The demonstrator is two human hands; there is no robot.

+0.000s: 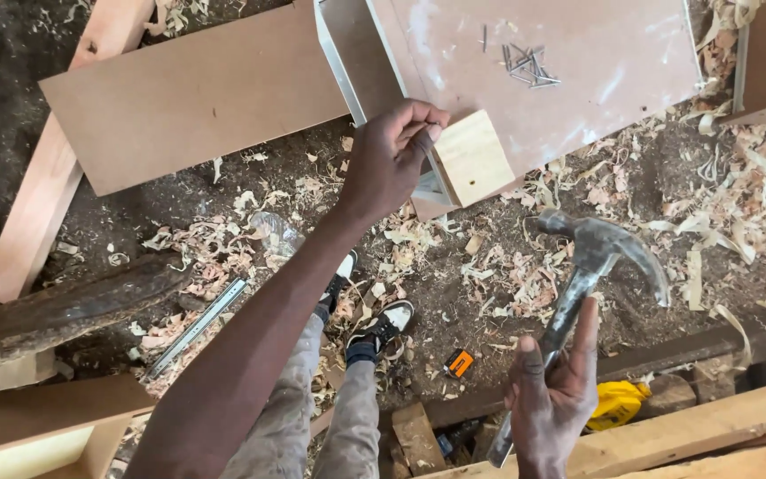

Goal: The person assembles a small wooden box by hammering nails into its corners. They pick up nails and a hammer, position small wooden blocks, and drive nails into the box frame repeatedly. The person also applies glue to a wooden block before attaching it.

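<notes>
Head view: right hand (551,390), nearest the camera, closes its grip low on the handle of a steel claw hammer (591,275), head raised clear of the work. Left hand (392,160) pinches what appears to be a nail upright at the edge of a pale wooden block (473,158), seemingly to steady it. Loose nails (525,66) lie on the smooth pinkish board (578,53); curled shavings litter the floor (507,266).
</notes>
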